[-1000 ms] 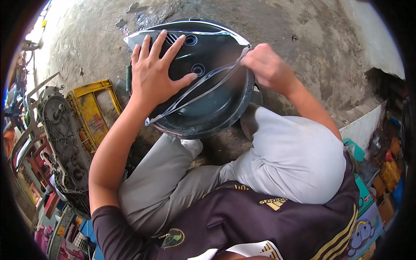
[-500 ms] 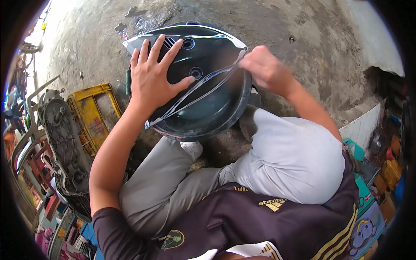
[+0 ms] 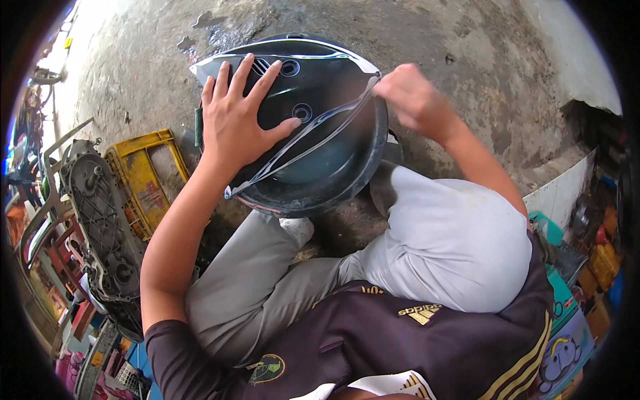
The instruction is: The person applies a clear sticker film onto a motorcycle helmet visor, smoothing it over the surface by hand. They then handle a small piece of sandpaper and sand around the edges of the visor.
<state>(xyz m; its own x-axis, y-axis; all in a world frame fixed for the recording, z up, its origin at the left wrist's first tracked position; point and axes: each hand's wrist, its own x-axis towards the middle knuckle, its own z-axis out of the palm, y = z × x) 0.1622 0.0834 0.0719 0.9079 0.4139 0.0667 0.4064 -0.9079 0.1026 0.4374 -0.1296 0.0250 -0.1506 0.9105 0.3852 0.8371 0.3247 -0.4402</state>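
A dark, glossy panel (image 3: 327, 80) with white edges and two round holes lies across a round black basin (image 3: 333, 190). My left hand (image 3: 237, 120) rests on the panel's left part, its fingers spread. At the panel's right corner is my right hand (image 3: 417, 100), closed and blurred by motion. Whatever its fingers may hold there is hidden. Below the panel's lower edge, the inside of the basin shows.
To the left stand a grey metal engine cover (image 3: 97, 217) and a yellow plastic crate (image 3: 143, 177). Mixed items and teal boxes (image 3: 560, 293) lie at the lower right, beside a white board (image 3: 563, 183). My bent legs are close below the basin.
My right hand has shifted slightly around the panel's right corner, still closed. The panel and basin moved a little within the view. My left hand stays spread on the panel.
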